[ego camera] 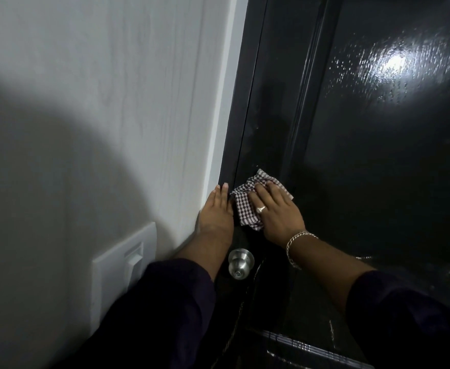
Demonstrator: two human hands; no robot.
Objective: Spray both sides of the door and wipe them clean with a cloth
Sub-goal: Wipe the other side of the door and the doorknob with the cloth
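The right hand (277,211) presses the checked cloth (248,206) flat on the black door (365,155), fingers straight and together. To wipe well, it should keep even pressure and move outward toward the wet, shiny part, up and right of the hand. The left hand (216,209) rests open on the door edge, just beside the cloth.

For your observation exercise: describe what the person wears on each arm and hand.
Both arms wear dark, loose sleeves pushed back from the wrists. The right hand has a silver ring on one finger and a chain-link bracelet at the wrist. The left hand wears nothing.
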